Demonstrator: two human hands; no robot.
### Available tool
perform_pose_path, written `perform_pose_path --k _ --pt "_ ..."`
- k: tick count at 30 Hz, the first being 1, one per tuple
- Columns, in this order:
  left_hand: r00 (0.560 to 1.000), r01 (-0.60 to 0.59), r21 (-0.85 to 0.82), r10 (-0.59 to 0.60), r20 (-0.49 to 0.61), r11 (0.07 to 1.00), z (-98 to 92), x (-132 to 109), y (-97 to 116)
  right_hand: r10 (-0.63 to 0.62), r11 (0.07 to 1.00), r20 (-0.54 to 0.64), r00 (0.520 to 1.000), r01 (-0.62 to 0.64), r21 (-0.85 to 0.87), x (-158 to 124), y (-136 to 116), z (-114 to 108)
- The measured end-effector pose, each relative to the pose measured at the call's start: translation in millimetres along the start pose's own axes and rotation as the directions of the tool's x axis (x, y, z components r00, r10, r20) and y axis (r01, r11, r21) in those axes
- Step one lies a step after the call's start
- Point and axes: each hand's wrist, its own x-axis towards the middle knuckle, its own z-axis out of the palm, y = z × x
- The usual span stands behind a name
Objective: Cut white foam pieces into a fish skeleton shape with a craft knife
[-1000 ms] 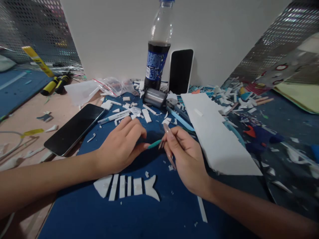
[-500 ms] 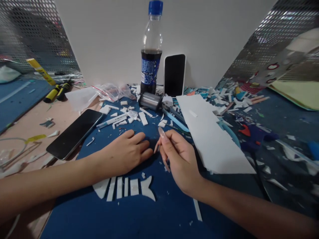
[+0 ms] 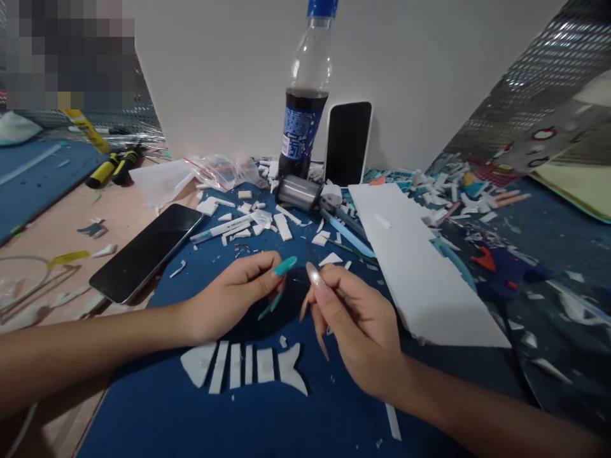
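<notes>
Over the blue mat (image 3: pixel 334 426), my left hand (image 3: pixel 233 292) is closed in a pinch, its thumb pressed to the fingers. A short gap to the right, my right hand (image 3: pixel 358 318) pinches too, thumb against forefinger. Whatever either one holds is too fine or too hidden to make out. Just below my left hand lies a fish shape cut into several white foam slices, with a head piece (image 3: pixel 196 364), middle strips (image 3: pixel 235 366) and a forked tail piece (image 3: pixel 292 369). A tiny white scrap (image 3: pixel 283 341) sits above the tail.
Behind my hands stand a cola bottle (image 3: pixel 305 121), an upright phone (image 3: pixel 348 143) and a spool (image 3: pixel 298 193) lying on its side. White foam scraps surround them. A dark phone (image 3: pixel 146 253) lies left, a white foam sheet (image 3: pixel 420 273) right, and pliers (image 3: pixel 346 232) beside it.
My left hand has turned over from knuckles-up to thumb-up and now pinches. It has drawn apart from my right hand, which stays pinched. The camera view has shifted slightly.
</notes>
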Motion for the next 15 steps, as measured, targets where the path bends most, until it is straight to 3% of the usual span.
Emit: perform_pose_path --k 5,15 --pt "0.999 0.026 -0.182 -0.021 0.033 0.983 -2.5 2.0 -5.1 -0.080 0.981 0.037 0.996 0.085 -0.173 1.9 -3.3 -2.5" --pt "0.994 0.055 -0.259 -0.030 0.102 0.964 -0.4 2.0 -4.1 -0.083 0.950 0.032 0.996 0.089 -0.301 5.3 -2.2 -1.7"
